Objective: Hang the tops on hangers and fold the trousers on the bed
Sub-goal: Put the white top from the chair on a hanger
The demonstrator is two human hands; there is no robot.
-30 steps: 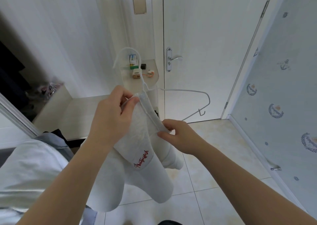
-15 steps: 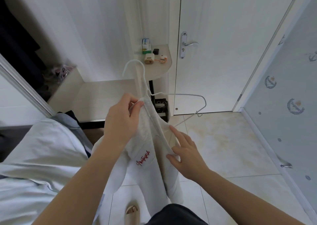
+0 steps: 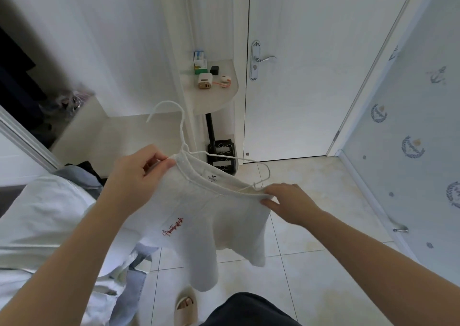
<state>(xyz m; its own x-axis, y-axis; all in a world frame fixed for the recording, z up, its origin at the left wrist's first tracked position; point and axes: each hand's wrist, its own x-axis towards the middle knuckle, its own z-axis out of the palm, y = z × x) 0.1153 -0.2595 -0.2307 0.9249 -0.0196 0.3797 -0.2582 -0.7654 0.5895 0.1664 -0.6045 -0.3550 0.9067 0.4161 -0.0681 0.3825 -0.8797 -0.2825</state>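
Observation:
A white top (image 3: 206, 216) with small red lettering hangs in the air in front of me, its neckline stretched wide. A white wire hanger (image 3: 183, 136) sits in that neckline, hook pointing up and away; its right arm sticks out above the collar. My left hand (image 3: 135, 174) pinches the collar at its left end, beside the hanger's neck. My right hand (image 3: 288, 201) pinches the collar's right end, just below the tip of the hanger's arm. The sleeves dangle toward the floor.
Light clothes (image 3: 47, 216) and denim lie heaped on the bed at the left. A small shelf (image 3: 211, 97) with chargers and a box stands ahead, a black object under it. A white door (image 3: 298, 77) is behind, a patterned wall (image 3: 410, 126) at right. My sandalled foot (image 3: 185, 308) rests on floor tiles.
My hands have moved apart, pulling the collar open from a bunched state. The right hand went from flat against the cloth to pinching the collar's right end; the hanger's right arm now sits lower, near it.

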